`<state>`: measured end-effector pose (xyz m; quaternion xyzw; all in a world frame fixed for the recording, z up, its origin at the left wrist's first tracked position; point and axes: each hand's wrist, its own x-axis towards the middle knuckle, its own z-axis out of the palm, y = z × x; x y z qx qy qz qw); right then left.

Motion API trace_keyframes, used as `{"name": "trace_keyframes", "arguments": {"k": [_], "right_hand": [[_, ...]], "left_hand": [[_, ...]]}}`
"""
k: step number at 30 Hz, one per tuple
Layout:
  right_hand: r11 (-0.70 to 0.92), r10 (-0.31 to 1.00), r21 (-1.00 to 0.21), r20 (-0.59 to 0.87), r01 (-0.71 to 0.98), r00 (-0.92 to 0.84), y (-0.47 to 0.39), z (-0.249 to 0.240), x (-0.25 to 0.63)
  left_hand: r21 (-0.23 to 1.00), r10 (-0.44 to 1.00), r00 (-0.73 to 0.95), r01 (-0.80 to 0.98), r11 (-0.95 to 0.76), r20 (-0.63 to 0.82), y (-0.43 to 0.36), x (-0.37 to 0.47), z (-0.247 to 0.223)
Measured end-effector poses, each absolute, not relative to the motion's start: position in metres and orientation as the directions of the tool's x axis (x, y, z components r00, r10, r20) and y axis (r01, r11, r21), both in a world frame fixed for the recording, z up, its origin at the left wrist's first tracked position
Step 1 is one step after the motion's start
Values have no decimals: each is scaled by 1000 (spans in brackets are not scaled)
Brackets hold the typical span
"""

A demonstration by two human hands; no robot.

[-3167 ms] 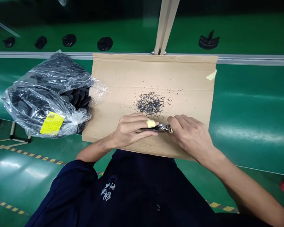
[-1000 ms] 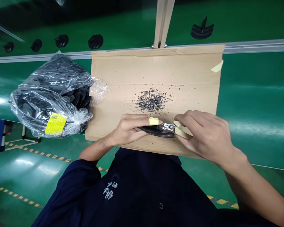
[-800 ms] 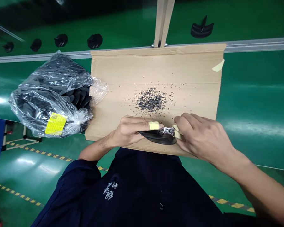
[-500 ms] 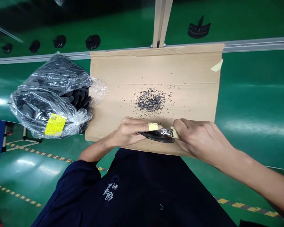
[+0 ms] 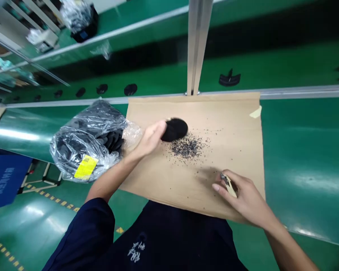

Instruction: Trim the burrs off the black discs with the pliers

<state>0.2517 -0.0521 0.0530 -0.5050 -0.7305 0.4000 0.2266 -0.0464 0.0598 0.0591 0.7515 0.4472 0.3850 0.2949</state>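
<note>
My left hand point(image 5: 152, 137) grips a dark, rounded black plastic part point(image 5: 176, 129) by its left side, over the cardboard sheet point(image 5: 164, 180). Just below and to the right of that part lies a heap of tiny black scraps point(image 5: 188, 146). Near the sheet's lower right, my right hand point(image 5: 243, 192) is closed around small pliers point(image 5: 228, 184) with pale yellow handles. Their metal jaws point up and left, apart from the black part. Most of the handles are hidden in my palm.
A clear plastic bag point(image 5: 86, 141) full of black parts lies left of the cardboard. Beyond the metal rail, several black parts point(image 5: 130, 89) sit in a row on the green conveyor, and another black part point(image 5: 229, 79) is right of the upright post point(image 5: 197, 49).
My hands have moved apart. The left hand carried the black part up and left, past the scrap heap; the right hand drew the pliers away from it. The head view has shifted.
</note>
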Motion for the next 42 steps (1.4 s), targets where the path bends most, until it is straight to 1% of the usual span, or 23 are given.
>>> {"name": "trace_keyframes", "arguments": {"k": [2, 3, 4, 6, 8, 10, 13, 15, 17, 18, 19, 20, 23, 27, 29, 32, 34, 35, 36, 38, 39, 40, 42], "right_hand": [[157, 939, -822, -48, 547, -342, -57, 45, 253], [155, 950, -824, -28, 545, -312, -59, 42, 254], [155, 960, -825, -5, 544, -281, -62, 38, 256], [153, 976, -825, 41, 544, -214, -69, 33, 260], [135, 989, -828, 74, 545, -132, -79, 28, 267], [98, 995, -835, 88, 542, -44, -92, 23, 277], [35, 991, -850, 98, 526, 92, -111, 16, 294], [4, 982, -859, 99, 511, 158, -119, 11, 304], [-18, 976, -868, 93, 496, 198, -120, 8, 310], [-23, 975, -872, 88, 490, 204, -118, 7, 312], [-25, 975, -874, 85, 485, 203, -114, 6, 312], [-18, 978, -876, 85, 482, 192, -109, 7, 310], [25, 989, -872, 92, 490, 113, -94, 14, 301], [94, 993, -860, 119, 502, 17, -85, 26, 285], [113, 991, -862, 132, 494, 3, -85, 29, 281], [95, 992, -891, 122, 444, 32, -87, 31, 279], [60, 993, -937, 91, 344, 76, -84, 31, 277], [38, 991, -965, 70, 261, 114, -81, 32, 274], [11, 988, -988, 35, 151, 154, -77, 32, 270], [-63, 980, -991, -84, -119, 181, -68, 34, 256], [-113, 978, -961, -153, -253, 145, -64, 35, 247], [-181, 973, -914, -219, -362, 68, -60, 35, 236], [-331, 942, -820, -313, -467, -119, -55, 34, 214]], "left_hand": [[745, 913, 205, 530, -406, 352, 118, -56, 56], [684, 908, 188, 606, -407, 374, 146, -58, 57], [590, 916, 196, 714, -378, 350, 172, -59, 58], [317, 948, 244, 900, -300, 203, 212, -55, 63], [99, 960, 275, 955, -278, 48, 232, -48, 69], [21, 952, 304, 953, -303, -24, 236, -40, 76], [-19, 930, 359, 932, -361, -73, 224, -22, 88], [11, 859, 486, 871, -491, -161, 213, 2, 95], [99, 718, 656, 750, -654, -231, 206, 38, 98], [137, 664, 716, 696, -705, -217, 206, 61, 97], [151, 670, 721, 693, -705, -176, 208, 84, 95], [168, 733, 665, 746, -645, -141, 213, 108, 92], [211, 842, 534, 834, -510, -77, 238, 161, 78], [330, 932, 355, 890, -315, -69, 263, 177, 65], [410, 944, 328, 866, -286, -34, 264, 171, 63], [531, 933, 348, 776, -340, 89, 252, 158, 68], [598, 914, 371, 699, -393, 166, 229, 147, 71], [656, 893, 401, 620, -430, 206, 212, 139, 71], [716, 864, 441, 520, -466, 242, 191, 130, 70], [834, 758, 549, 183, -521, 353, 139, 105, 64], [849, 709, 596, 82, -522, 378, 110, 91, 61], [848, 674, 629, 44, -529, 388, 83, 76, 58], [815, 639, 671, 89, -573, 376, 35, 45, 54]]}}
